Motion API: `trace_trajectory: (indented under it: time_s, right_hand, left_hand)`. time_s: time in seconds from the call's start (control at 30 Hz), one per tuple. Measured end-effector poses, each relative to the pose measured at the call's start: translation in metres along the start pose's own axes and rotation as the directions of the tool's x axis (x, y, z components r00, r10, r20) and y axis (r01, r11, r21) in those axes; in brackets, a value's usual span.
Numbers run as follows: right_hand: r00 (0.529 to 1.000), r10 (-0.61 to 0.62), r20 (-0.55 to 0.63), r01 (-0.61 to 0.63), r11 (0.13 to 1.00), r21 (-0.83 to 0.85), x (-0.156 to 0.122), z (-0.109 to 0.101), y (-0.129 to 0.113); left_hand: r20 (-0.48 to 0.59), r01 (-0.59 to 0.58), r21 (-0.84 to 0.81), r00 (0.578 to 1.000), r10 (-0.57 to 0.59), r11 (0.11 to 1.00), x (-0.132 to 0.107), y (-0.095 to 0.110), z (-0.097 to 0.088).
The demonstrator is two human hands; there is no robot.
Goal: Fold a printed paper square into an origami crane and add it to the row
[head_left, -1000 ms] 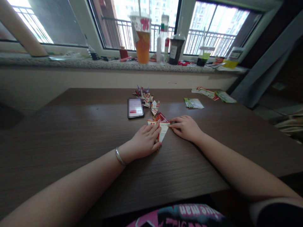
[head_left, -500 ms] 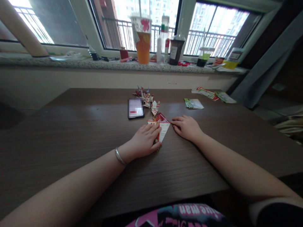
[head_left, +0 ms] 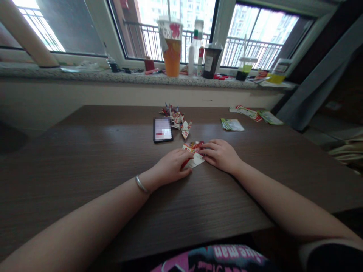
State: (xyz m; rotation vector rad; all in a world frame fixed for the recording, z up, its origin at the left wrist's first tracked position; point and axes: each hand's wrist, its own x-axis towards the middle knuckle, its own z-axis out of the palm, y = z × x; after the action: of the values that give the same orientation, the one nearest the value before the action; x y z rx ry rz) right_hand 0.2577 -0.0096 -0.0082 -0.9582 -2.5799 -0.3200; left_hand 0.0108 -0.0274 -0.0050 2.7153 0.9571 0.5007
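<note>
A folded sheet of printed paper (head_left: 197, 161), red and white, lies on the table between my two hands. My left hand (head_left: 173, 163), with a silver bangle at its wrist, grips the paper's left side, the thumb along the near edge and the fingers bent over the top. On the other side, my right hand (head_left: 222, 155) has its fingers closed on the right edge. Fingers cover part of both sides of the sheet. Just beyond it sits a small folded paper piece (head_left: 185, 129), beside a cluster of similar folded pieces (head_left: 176, 118).
A phone (head_left: 162, 130) with a lit, blurred screen lies left of the folded pieces. Toward the back right are a stack of printed papers (head_left: 232, 124) and more leaflets (head_left: 249, 112). Cups, including a tall orange drink (head_left: 171, 56), and bottles (head_left: 195, 53) line the windowsill.
The paper has turned and its outline has changed from a pointed shape. My right hand has moved left onto its edge. My left hand's fingers have drawn back from lying flat over it.
</note>
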Motion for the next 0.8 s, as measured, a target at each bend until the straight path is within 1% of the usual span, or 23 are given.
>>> trace_trajectory:
  time_s: [0.1, 0.17, 0.33, 0.43, 0.6, 0.73, 0.8]
  right_hand:
    - [0.996, -0.082, 0.025, 0.079, 0.992, 0.099, 0.0, -0.001, 0.001]
    - [0.99, -0.134, 0.039, 0.127, 0.982, 0.138, 0.0, 0.0, 0.002]
    - [0.982, -0.187, 0.026, 0.185, 0.98, 0.074, -0.001, 0.0, -0.001]
    - [0.983, -0.18, 0.028, 0.178, 0.981, 0.073, -0.001, -0.002, -0.004]
    - [0.989, -0.138, 0.045, 0.129, 0.977, 0.167, 0.001, -0.007, -0.01]
    - [0.991, -0.121, 0.056, 0.108, 0.975, 0.193, 0.001, -0.01, -0.016]
    - [0.992, -0.103, 0.07, 0.088, 0.977, 0.193, 0.001, -0.01, -0.018]
  left_hand:
    - [-0.02, -0.036, -0.012, 0.999, 0.036, 0.999, 0.001, -0.001, 0.001]
    - [-0.03, -0.052, 0.003, 0.998, 0.053, 0.999, 0.0, -0.001, 0.001]
    - [-0.027, -0.105, 0.073, 0.994, 0.107, 0.992, -0.001, 0.0, 0.001]
    - [-0.023, -0.128, 0.116, 0.991, 0.131, 0.985, 0.0, 0.001, -0.001]
    - [-0.04, -0.159, 0.247, 0.984, 0.174, 0.956, 0.001, 0.004, 0.0]
    - [-0.039, -0.146, 0.365, 0.984, 0.172, 0.92, 0.001, 0.011, 0.001]
    - [-0.047, -0.137, 0.397, 0.985, 0.169, 0.908, 0.0, 0.014, 0.001]
